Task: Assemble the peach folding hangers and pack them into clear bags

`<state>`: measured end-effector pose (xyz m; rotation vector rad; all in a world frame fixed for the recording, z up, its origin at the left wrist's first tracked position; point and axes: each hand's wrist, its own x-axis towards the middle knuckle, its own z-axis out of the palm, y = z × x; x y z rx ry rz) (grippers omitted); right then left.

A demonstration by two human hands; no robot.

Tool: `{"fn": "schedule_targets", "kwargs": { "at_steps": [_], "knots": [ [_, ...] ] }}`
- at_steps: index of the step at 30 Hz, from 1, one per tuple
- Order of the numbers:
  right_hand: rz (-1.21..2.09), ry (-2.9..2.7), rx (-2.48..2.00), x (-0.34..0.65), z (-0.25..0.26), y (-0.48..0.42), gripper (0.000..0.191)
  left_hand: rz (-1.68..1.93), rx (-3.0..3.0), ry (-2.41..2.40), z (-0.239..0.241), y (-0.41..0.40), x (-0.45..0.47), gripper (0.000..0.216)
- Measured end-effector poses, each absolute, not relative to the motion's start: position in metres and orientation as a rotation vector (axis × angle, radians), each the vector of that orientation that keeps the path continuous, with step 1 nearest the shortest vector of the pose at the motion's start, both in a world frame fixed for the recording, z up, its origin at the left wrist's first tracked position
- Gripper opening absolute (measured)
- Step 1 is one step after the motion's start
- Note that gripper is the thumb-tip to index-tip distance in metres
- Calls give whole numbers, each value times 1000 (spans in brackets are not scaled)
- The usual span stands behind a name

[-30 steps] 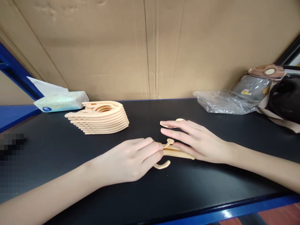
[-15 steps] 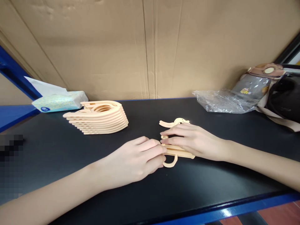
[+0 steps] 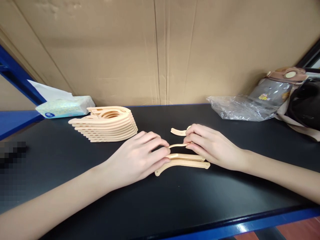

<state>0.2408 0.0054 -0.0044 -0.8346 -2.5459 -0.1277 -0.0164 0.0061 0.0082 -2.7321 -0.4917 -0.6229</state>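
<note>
A thin curved beige hanger piece (image 3: 177, 145) spans the gap between my hands, its ends partly covered by fingers. My left hand (image 3: 141, 156) has its fingertips closed on the left end and also rests by the folding hanger's arms. The fingers of my right hand (image 3: 212, 143) pinch the right end. Just below, two slim beige hanger arms (image 3: 186, 163) lie side by side on the black tabletop (image 3: 160, 206). Behind my right hand a further beige hanger piece (image 3: 178, 132) shows in part.
A neat stack of folded beige hangers (image 3: 110, 126) stands to the left, before a tissue pack (image 3: 66, 106). At the right lie a clear plastic bag (image 3: 232, 108), a drinking bottle (image 3: 271, 90) and a black bag (image 3: 306, 103). A cardboard wall (image 3: 125, 53) closes the back.
My left hand has shifted slightly left and away from me, and the right fingers have curled in. The hook below the arms no longer shows; a thin curved piece now appears between my hands.
</note>
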Motion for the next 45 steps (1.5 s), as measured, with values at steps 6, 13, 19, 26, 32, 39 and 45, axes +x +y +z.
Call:
{"fn": "schedule_targets", "kwargs": {
  "at_steps": [6, 13, 19, 26, 32, 39, 45],
  "knots": [
    [-95, -2493, -783, 241, -3, 4, 19, -689, -2711, -563, 9, 6, -17, 27],
    [414, -2317, -817, 242, 0, 0, 26, -715, -2709, -631, 7, 9, -18, 21],
    [954, -2206, -836, 240, 8, 0, 27, -680, -2727, -618, 6, 10, -15, 20],
    [1361, -1925, -922, 246, 0, 11, 18, -689, -2734, -665, 3, 10, -19, 30],
    [1297, -1776, -930, 251, 0, 14, 17, -662, -2797, -575, 9, 9, -26, 26],
    [1375, -1675, -1014, 251, -3, 15, 30, -447, -2901, -486, 11, 5, -25, 25],
    [1426, -1666, -1050, 246, -4, 16, 30, -429, -2925, -513, 9, 4, -23, 24]
  ]
}}
